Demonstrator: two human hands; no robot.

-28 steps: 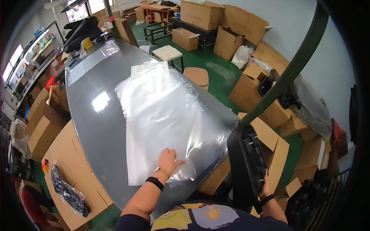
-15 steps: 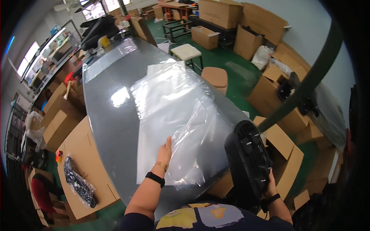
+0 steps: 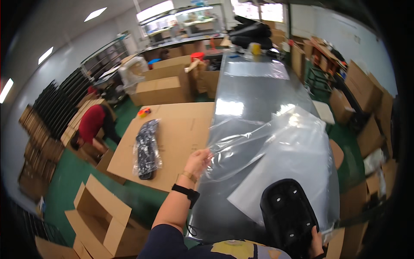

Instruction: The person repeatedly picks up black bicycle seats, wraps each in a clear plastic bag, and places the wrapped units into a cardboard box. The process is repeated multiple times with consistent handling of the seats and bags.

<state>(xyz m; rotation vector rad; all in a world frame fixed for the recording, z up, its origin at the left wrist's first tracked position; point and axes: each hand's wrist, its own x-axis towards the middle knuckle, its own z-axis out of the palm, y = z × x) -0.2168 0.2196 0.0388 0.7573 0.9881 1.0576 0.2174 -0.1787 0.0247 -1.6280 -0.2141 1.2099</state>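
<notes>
Green floor (image 3: 144, 196) spreads beneath a cluttered workroom, and a long grey desk (image 3: 261, 97) runs from six o'clock up toward one o'clock. Just below the centre, at about seven o'clock, the person's left hand (image 3: 198, 163) pinches the edge of a clear plastic sheet (image 3: 239, 140), which stretches rightward in shiny folds. Its other side lies over a stack of translucent plastic sheets (image 3: 284, 166) at four o'clock on the desk. Between four and five o'clock, a black moulded part (image 3: 286, 213) with rounded corners and small pale tabs overlaps the stack in view; the right hand (image 3: 317, 242), partly cut off, grips its right edge. Toward eight o'clock, a plastic-wrapped black part (image 3: 147, 149) rests on flat brown cardboard (image 3: 181, 123), with an orange roll (image 3: 144, 112) near its top end. An open carton (image 3: 110, 198) stands at eight o'clock, and a co-worker in red (image 3: 92, 123) bends over boxes at nine.
</notes>
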